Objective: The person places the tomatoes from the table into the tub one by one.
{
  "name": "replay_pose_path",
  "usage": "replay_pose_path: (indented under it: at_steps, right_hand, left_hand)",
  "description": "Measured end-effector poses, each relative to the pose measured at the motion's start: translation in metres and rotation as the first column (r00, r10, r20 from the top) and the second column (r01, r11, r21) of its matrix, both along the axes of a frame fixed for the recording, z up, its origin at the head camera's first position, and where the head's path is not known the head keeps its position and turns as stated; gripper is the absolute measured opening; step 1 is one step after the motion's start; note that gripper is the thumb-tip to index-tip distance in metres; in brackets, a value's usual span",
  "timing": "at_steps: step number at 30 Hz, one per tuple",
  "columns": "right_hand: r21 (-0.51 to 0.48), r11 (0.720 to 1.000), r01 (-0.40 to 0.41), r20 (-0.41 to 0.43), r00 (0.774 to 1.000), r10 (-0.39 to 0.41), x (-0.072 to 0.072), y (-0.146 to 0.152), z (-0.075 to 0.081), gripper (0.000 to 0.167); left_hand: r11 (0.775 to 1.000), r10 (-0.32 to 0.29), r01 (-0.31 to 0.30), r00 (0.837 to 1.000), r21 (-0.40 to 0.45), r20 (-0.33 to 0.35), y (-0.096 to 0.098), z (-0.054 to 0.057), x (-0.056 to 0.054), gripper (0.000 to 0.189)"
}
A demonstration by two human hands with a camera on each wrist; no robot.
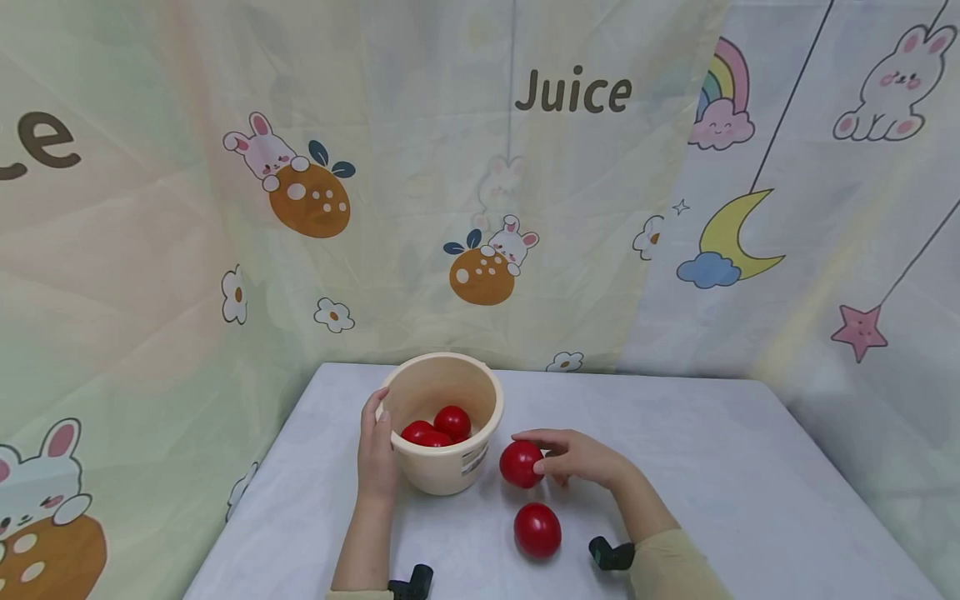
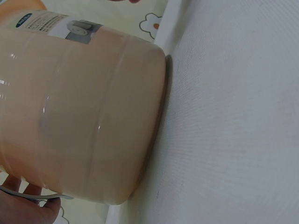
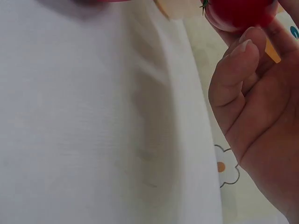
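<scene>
A cream plastic bucket [image 1: 438, 477] stands on the table, with several red tomatoes [image 1: 452, 423] lying inside. My left hand [image 1: 377, 458] holds it by the left side of its rim. From the left wrist, the bucket [image 2: 84, 107] fills much of the picture, and the fingers of the left hand [image 2: 29, 205] show at its lower edge. To the right of the bucket, my right hand [image 1: 581, 458] grips a tomato [image 1: 519, 464] between thumb and fingers. A green stem shows on that tomato [image 3: 240, 11] in the right wrist view. Another tomato [image 1: 537, 531] lies on the table nearer me.
The table [image 1: 712, 467] is covered by a white cloth. Behind and beside it hang printed curtains [image 1: 405, 167] with rabbits, flowers and a moon. Black wrist mounts [image 1: 611, 554] sit at both forearms.
</scene>
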State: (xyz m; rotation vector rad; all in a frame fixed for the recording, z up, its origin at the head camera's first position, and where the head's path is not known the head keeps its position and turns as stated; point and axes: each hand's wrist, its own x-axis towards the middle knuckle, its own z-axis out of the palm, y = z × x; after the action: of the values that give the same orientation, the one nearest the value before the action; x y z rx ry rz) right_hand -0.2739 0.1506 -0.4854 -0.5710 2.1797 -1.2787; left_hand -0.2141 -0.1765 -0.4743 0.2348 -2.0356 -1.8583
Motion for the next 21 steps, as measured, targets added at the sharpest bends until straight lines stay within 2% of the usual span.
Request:
replay_pose_path:
  at_steps: [12, 21]
  right_hand:
    - [-0.002, 1.000, -0.012, -0.067, 0.998, 0.012, -0.006, 0.006, 0.043, 0.062]
    - [-0.001, 0.999, -0.041, -0.152, 0.987, 0.040, -0.010, 0.008, 0.079, 0.059]
  left_hand:
    - [1.000, -0.004, 0.004, 1.000, 0.016, -0.013, -0.001, -0.002, 0.000, 0.039]
    - [1.000, -0.009, 0.009, 1.000, 0.008, 0.007, -0.001, -0.001, 0.001, 0.040]
